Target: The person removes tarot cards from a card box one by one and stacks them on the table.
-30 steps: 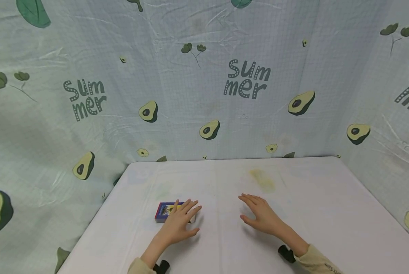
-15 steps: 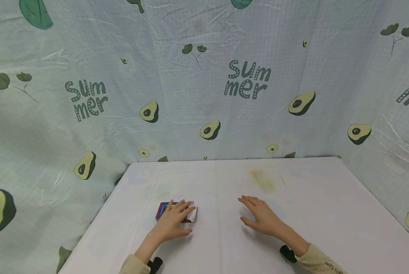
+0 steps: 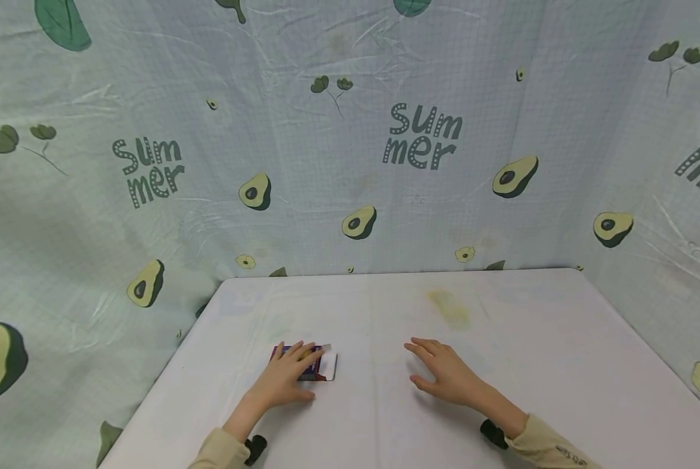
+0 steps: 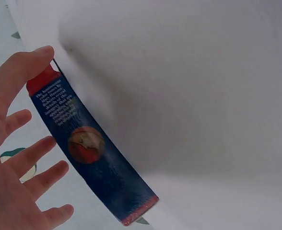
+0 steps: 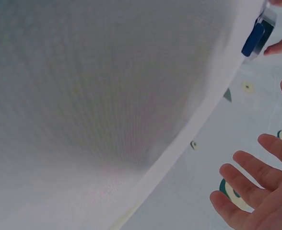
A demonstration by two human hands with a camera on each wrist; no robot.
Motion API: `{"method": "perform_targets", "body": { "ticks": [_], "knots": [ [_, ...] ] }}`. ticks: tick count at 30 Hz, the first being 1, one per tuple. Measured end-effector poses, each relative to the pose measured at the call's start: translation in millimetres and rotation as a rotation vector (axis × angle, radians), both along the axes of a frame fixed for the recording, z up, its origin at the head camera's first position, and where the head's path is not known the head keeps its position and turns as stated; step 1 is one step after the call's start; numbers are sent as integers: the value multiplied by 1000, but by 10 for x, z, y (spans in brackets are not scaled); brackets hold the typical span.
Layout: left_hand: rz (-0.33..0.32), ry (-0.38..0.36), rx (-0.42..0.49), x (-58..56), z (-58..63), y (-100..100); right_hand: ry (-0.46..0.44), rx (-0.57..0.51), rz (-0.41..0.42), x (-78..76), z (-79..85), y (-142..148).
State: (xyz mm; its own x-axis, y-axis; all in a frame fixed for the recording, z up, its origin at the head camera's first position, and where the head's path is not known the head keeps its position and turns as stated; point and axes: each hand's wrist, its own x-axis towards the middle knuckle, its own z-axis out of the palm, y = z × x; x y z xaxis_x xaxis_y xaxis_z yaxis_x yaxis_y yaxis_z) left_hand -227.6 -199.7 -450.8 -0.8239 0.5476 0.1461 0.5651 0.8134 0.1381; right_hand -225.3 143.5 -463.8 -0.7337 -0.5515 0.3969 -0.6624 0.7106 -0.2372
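Note:
A small card box [image 3: 313, 373], dark blue with red ends, lies on the left half of the table. My left hand [image 3: 281, 381] is over it with fingers spread, hiding much of its top. In the left wrist view, printed text and a round picture show on the box's side [image 4: 86, 143]; the thumb overlaps its red end, and whether it touches cannot be told. The box's right end shows a white part and, in the right wrist view, a blue flap [image 5: 253, 40]. My right hand [image 3: 448, 378] is apart from the box, right of the table's middle, fingers extended, holding nothing.
A white table [image 3: 379, 306] with a faint yellow stain [image 3: 451, 309] is under both hands. Behind it and along both sides hangs a pale cloth [image 3: 303, 143] printed with avocados and lettering. Each wrist carries a black camera [image 3: 256, 449].
My left hand has drifted left across the box, leaving more of its right end in sight. The right hand has stayed almost where it was.

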Motion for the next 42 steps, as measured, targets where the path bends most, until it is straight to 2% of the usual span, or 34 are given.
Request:
{"method": "perform_targets", "body": {
  "ticks": [6,15,23,29,42],
  "knots": [
    [13,-11,-7,-48,-15,-25,22,-4,8,-11,-27,-10],
    [1,38,-41,-120,-25,-41,10,38,8,-22,-8,-18],
    [15,12,-39,-169,-24,-43,5,56,5,-40,14,-29],
    [20,20,-47,-194,-31,-62,-10,67,-2,-53,12,-25],
    [-19,119,-65,-233,-82,-87,-29,72,-5,-50,27,-30]
  ]
}}
